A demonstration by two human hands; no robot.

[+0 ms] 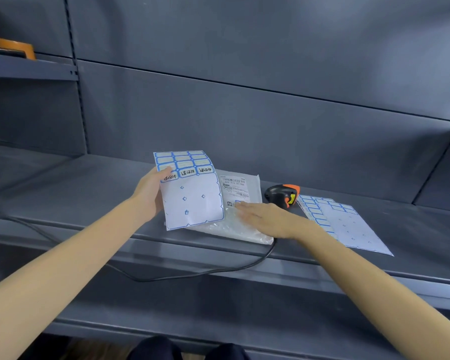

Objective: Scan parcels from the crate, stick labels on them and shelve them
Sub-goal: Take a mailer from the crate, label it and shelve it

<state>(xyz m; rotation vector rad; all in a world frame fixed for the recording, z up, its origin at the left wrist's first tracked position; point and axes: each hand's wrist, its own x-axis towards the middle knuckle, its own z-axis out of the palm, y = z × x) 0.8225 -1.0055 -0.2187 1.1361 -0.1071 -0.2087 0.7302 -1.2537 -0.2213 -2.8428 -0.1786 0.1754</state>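
Dark trouser knees [166, 349] show at the bottom edge, with two bare forearms reaching out over them to a grey metal shelf [94, 203]. On its front lip lies a flat white plastic parcel [234, 227], glossy and crinkled, long axis running away from the person and slightly rightward, printed shipping label [234, 187] at the far end. The right hand [268, 216] lies flat on the parcel, fingers straight and together, pressing down where a small blue-edged sticker [238, 202] peeks out at the fingertips. The left hand [150, 189] pinches the left edge of a label sheet [190, 189], held upright above the parcel's left part; its lower stickers are peeled away. Just right of the parcel rests a black and orange scanner [283, 194], its cable [192, 275] drooping below the shelf. Further right, more label sheets [348, 224] lie fanned flat. An orange-brown box [13, 48] sits on the upper-left shelf.
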